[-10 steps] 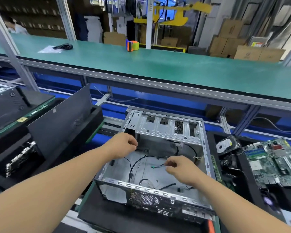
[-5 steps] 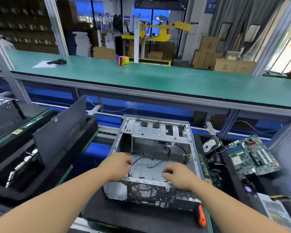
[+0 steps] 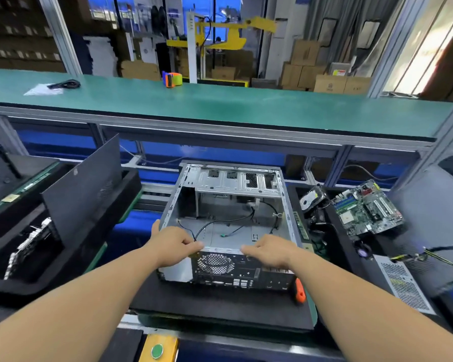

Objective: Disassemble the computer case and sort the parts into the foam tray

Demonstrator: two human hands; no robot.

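The open metal computer case (image 3: 236, 184) lies on a black mat, its inside bare except for loose black cables (image 3: 228, 220). My left hand (image 3: 173, 246) grips the case's near top rail at the left corner, fingers curled over the edge. My right hand (image 3: 270, 250) grips the same rail further right. A black foam tray (image 3: 324, 205) to the right holds a hard drive (image 3: 310, 198), a motherboard (image 3: 366, 207) and a grey power supply (image 3: 403, 283).
An orange-handled screwdriver (image 3: 300, 290) lies on the mat by the case's near right corner. A black side panel (image 3: 84, 184) leans in a foam tray on the left. A green shelf (image 3: 220, 105) runs across behind, with a tape dispenser (image 3: 171, 79).
Both hands came out of the case's inside, away from the cables, and took hold of its near top rail. The view has pulled back and up.
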